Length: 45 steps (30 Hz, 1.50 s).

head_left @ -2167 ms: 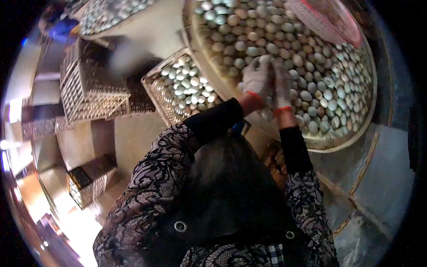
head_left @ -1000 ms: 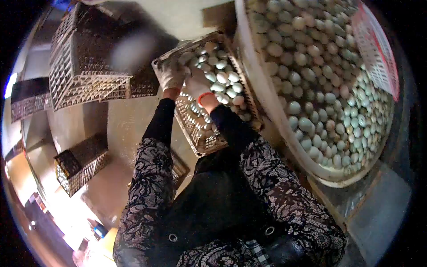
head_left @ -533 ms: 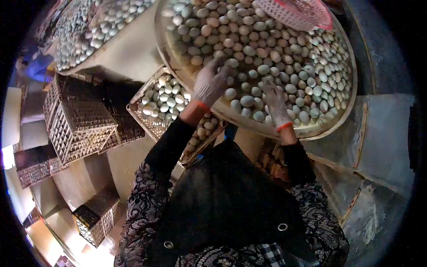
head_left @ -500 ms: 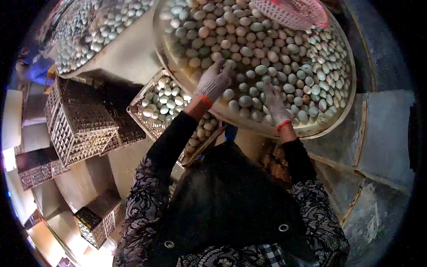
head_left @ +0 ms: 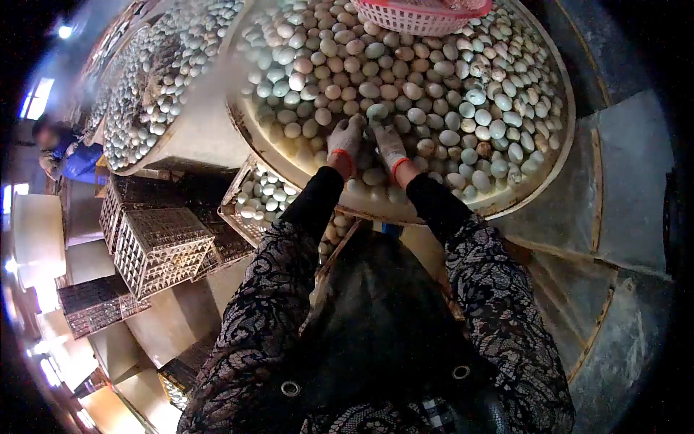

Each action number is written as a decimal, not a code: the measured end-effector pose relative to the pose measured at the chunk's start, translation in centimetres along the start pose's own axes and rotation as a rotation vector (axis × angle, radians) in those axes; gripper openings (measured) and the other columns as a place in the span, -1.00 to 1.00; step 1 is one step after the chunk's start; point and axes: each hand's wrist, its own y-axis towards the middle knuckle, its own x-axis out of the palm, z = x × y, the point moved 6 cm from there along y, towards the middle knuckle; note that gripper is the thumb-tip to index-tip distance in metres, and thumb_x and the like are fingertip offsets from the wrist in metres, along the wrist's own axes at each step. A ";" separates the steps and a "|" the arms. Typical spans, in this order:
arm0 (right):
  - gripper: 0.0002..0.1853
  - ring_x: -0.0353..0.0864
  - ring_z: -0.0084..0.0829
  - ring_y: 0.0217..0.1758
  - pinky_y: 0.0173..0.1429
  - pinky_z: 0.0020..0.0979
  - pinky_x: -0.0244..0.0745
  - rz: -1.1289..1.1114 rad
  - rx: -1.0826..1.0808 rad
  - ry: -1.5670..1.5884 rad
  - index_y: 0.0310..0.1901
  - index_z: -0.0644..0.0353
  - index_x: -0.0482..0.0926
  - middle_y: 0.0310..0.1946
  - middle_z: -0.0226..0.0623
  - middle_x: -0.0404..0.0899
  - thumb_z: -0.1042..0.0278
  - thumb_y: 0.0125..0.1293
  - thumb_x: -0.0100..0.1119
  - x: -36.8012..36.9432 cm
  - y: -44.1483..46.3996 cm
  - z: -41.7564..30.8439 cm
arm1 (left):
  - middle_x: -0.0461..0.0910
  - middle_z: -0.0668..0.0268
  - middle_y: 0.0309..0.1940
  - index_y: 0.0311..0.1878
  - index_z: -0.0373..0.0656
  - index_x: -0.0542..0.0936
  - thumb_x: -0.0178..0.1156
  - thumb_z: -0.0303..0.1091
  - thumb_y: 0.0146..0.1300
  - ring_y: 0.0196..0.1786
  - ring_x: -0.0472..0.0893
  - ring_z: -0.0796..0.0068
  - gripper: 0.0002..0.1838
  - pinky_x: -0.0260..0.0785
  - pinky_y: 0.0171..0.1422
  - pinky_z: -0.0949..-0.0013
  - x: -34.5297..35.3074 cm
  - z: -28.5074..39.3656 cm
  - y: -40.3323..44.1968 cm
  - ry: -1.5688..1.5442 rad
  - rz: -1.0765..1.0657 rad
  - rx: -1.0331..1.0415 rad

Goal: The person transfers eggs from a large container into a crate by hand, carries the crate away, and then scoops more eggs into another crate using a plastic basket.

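Both my hands wear pale knit gloves with orange-red cuffs, close together above the near part of a large round tub [head_left: 567, 155] of pale green, white and brownish eggs [head_left: 412, 90]. My left hand [head_left: 345, 142] is closed, its fingers curled down among the eggs. What it grips, if anything, is hidden by the glove. Beside it, my right hand [head_left: 389, 147] has its fingers closed at a pale greenish egg [head_left: 377, 112], which shows just beyond the fingertips. Several eggs near the tub's front rim lie in shadow between and below my wrists.
A pink plastic basket [head_left: 423, 18] rests on the eggs at the far side. Left of the tub stands a crate of eggs [head_left: 266, 195]. Further left are stacked slatted crates [head_left: 163, 249] and a second tub of eggs [head_left: 155, 94]. A person in blue [head_left: 79, 159] is at far left.
My hands have come closer together, the right one moving left towards the left one. The view has shifted, with the pink basket now further left and higher.
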 end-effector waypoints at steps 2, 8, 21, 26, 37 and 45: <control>-0.37 0.52 -0.12 0.05 -0.03 -0.17 0.51 0.080 -0.018 0.115 0.39 -0.15 0.11 0.11 -0.07 0.45 0.55 0.29 -0.21 0.6 -0.2 -0.2 | 0.57 0.15 -0.04 0.21 -0.36 0.34 0.10 0.04 0.26 -0.09 0.57 0.37 -0.34 0.41 0.00 0.39 0.4 -0.5 0.1 -0.075 0.050 -0.077; -0.57 0.49 0.07 0.00 0.09 -0.17 0.42 0.189 -0.009 0.250 0.22 0.05 0.33 -0.05 0.12 0.50 0.52 0.31 -0.15 -0.3 -0.1 0.0 | 0.60 0.16 -0.09 0.11 -0.36 0.44 0.15 0.04 0.22 -0.09 0.57 0.37 -0.37 0.40 0.00 0.38 -0.3 0.6 -1.0 -0.021 0.137 -0.066; -0.55 0.34 -0.12 0.26 0.33 -0.24 0.19 0.197 0.153 1.039 0.19 0.12 0.38 0.17 -0.14 0.42 0.07 0.42 -0.25 -5.4 -2.2 1.2 | 0.63 0.12 -0.18 0.06 -0.31 0.53 0.14 0.13 0.17 -0.14 0.60 0.32 -0.36 0.41 -0.03 0.35 -0.8 5.6 -4.0 -0.079 0.100 0.060; -0.55 0.32 -0.20 0.29 0.35 -0.30 0.18 0.162 0.059 1.115 0.21 0.12 0.37 0.23 -0.20 0.38 0.10 0.41 -0.23 -9.3 -2.8 -0.7 | 0.63 0.26 -0.25 0.02 -0.32 0.54 0.18 0.06 0.19 -0.22 0.59 0.48 -0.42 0.40 -0.09 0.43 -1.4 8.7 -5.3 -0.267 0.057 0.105; -0.51 0.17 -0.22 0.38 0.41 -0.30 0.08 0.216 -0.185 0.928 0.30 0.12 0.25 0.31 -0.21 0.24 0.25 0.34 -0.10 -12.5 -2.5 -7.3 | 0.64 0.26 -0.18 0.04 -0.30 0.54 0.18 -0.04 0.25 -0.14 0.58 0.56 -0.50 0.42 -0.06 0.51 -8.3 12.4 -7.6 -0.294 0.073 0.347; -0.49 0.20 -0.17 0.37 0.45 -0.26 0.07 -0.102 -0.407 0.902 0.30 0.14 0.22 0.29 -0.11 0.26 0.17 0.37 -0.09 -10.2 -6.7 -22.4 | 0.60 0.32 -0.21 0.03 -0.27 0.54 0.14 -0.08 0.28 -0.25 0.55 0.60 -0.56 0.42 -0.20 0.55 -21.2 10.1 -18.7 -0.378 0.318 0.196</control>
